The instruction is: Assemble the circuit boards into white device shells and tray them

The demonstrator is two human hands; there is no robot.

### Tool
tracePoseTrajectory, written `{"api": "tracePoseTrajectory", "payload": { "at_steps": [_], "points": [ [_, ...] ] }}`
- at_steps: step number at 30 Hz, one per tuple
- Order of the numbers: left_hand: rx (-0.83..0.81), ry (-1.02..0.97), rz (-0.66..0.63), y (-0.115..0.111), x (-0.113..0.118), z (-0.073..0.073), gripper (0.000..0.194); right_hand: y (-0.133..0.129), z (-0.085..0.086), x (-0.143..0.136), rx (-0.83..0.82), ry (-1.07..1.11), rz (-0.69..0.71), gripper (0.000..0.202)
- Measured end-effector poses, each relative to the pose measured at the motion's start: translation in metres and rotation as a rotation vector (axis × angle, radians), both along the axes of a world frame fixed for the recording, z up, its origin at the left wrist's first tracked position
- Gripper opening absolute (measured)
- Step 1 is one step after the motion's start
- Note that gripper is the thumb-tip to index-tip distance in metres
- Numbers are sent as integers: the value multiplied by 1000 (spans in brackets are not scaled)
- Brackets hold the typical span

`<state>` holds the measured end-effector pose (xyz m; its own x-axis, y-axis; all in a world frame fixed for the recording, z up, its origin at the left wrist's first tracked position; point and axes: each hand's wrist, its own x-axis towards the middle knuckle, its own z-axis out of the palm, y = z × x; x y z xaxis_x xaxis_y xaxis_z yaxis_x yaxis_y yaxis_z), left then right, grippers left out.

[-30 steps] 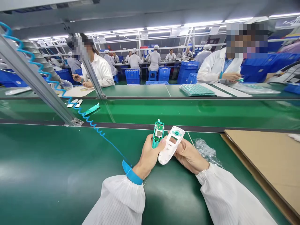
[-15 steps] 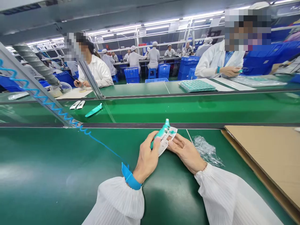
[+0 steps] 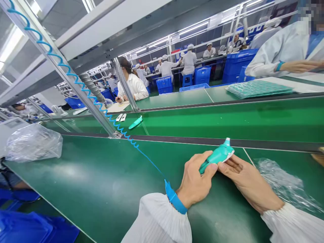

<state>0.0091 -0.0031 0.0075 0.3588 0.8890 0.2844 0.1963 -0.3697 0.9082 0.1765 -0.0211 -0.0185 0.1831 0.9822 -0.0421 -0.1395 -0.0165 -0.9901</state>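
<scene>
My left hand (image 3: 196, 177), with a blue strap (image 3: 174, 199) round its wrist, grips the lower end of a teal device (image 3: 219, 154) between thumb and fingers. The device has a pale tip pointing away from me and a white part along its right side. My right hand (image 3: 246, 180) pinches that side, with its fingertips partly hidden behind the device. Both hands are above the green table (image 3: 101, 175). A coiled blue cord (image 3: 83, 87) runs from the strap up to the left along a metal post.
Crumpled clear plastic (image 3: 283, 182) lies right of my right hand. Another teal device (image 3: 135, 122) and two white pieces (image 3: 120, 117) rest on the green strip ahead. A filled clear bag (image 3: 34, 142) is at far left. People in white sit across.
The view has swung left, so my hands appear further right. The teal device has turned, showing more of its teal face, and the white part now lies against its side.
</scene>
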Motion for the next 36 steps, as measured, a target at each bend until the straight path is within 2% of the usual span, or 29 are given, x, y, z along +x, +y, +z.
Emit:
{"api": "tracePoseTrajectory", "payload": {
  "at_steps": [4,9,12,18,22,27,31,36],
  "points": [
    [0,16,-12,-1,0,-1,38,0,0,4,-2,-18,-25,60],
    [32,141,-27,-4,3,-6,53,1,-1,8,-18,-5,-60,54],
    [39,210,-20,-4,4,-4,43,2,3,8,0,94,-85,50],
    [60,238,-32,-3,4,-5,41,3,12,6,18,301,-102,53],
    [86,227,-32,-4,4,-8,41,2,15,5,15,352,-75,49],
    [124,216,7,-7,6,-5,36,2,12,1,45,398,-59,47],
    [175,319,31,-12,8,-3,33,2,8,-1,91,408,-65,47],
    [194,426,52,-13,8,-5,34,2,6,2,62,444,-35,47]
  ]
}}
